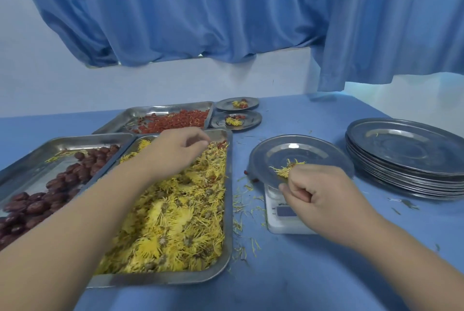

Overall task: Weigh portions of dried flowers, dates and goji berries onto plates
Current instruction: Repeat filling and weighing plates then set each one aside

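Note:
A big steel tray of yellow dried flowers (175, 212) lies in front of me. My left hand (175, 151) hovers over its far end with fingers curled and tips together; whether they hold anything is hidden. A few red berries lie by that corner. To the right, a steel plate (308, 152) sits on a small white scale (283, 220). My right hand (324, 197) pinches a tuft of dried flowers (286, 168) over the near part of that plate. A tray of dates (50, 175) is at the left, and a tray of goji berries (175, 122) sits behind.
Two small filled plates (237, 104) (247, 122) stand at the back beside the goji tray. A tall stack of steel plates (406, 160) sits at the right. Loose petals litter the blue tablecloth (301, 273) between tray and scale. Blue curtains hang behind.

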`<state>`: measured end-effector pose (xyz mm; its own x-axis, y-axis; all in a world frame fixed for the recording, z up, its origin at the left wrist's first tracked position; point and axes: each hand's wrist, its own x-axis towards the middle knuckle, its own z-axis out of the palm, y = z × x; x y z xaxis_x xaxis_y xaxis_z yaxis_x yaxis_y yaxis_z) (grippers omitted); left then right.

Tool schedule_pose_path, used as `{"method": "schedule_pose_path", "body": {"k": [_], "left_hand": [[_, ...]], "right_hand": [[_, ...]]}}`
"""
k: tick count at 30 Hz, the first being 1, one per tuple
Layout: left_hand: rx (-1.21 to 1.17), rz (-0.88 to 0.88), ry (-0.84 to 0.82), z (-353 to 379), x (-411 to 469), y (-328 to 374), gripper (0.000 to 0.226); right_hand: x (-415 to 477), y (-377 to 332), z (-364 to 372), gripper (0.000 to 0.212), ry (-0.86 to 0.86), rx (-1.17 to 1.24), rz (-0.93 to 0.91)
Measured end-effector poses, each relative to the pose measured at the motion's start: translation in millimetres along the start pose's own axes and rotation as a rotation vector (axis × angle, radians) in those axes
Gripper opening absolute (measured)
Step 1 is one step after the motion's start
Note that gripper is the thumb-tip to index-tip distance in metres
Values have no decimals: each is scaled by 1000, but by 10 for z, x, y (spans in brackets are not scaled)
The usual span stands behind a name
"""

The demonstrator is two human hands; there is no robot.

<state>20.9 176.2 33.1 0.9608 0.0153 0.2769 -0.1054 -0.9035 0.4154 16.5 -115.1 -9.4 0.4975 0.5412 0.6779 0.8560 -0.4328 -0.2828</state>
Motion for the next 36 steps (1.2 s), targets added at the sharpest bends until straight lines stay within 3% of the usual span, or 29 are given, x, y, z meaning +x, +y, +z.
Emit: {"method": "schedule_pose_path", "body": {"k": [3,7,9,14,18,24,32,36], "left_hand": [[29,-118,96,-170,-175,-362,21],[67,-300,234,-356,-367,-891,54],[73,-421,259,-454,-418,-1155,62],[159,-568,212,-531,-490,-1596,56],[236,-577,129,-570,-440,-1898,36],[399,-499,-49,-582,-280,-2010,41],[287,-508,-25,-643,-328,-2006,24],[184,-562,-101,-661,-379,-1924,41]], "right_hand": [[131,-125,107,49,-8,8,-23],[244,-256,316,51,2,51,51],[223,-296,378,51,-41,-14,1],[75,-241,385,55,-129,-63,-19],[53,-190,351,49,-85,-29,13],[70,-201,357,46,-105,-28,0],[75,-219,356,49,-92,-43,-14],[73,-240,338,45,-73,-22,-2]]}}
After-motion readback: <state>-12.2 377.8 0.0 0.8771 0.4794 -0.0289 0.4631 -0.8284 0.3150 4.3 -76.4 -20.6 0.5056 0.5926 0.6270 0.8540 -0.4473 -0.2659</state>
